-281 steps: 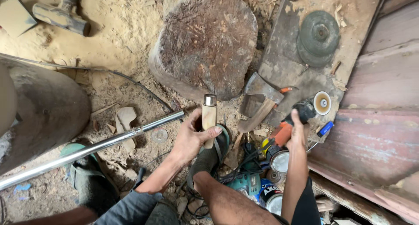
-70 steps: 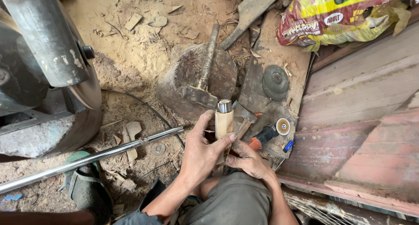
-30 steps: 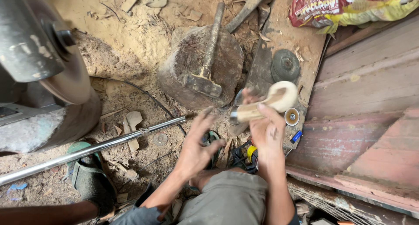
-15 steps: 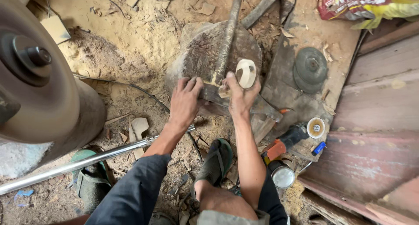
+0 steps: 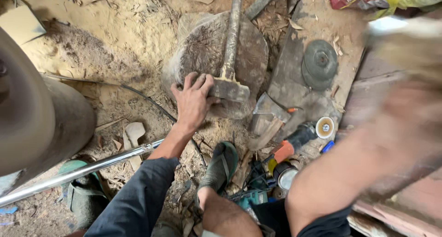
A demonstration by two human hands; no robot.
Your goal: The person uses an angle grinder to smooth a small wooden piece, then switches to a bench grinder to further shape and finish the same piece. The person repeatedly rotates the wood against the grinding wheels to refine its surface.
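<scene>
One hand, the left hand (image 5: 193,101), lies flat with fingers spread on the stump (image 5: 202,48) beside the hammer (image 5: 230,87); the right hand (image 5: 410,76) is raised, blurred, its grip unreadable.

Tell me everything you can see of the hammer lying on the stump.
The hammer has a long, worn wooden handle running up out of the top of the frame and a blocky, rusty grey metal head near the stump's front edge. It lies flat on the round, dark, scarred stump. The left hand rests palm down on the stump, fingers touching the head's left side. The right hand is raised, blurred, away from it.
</scene>
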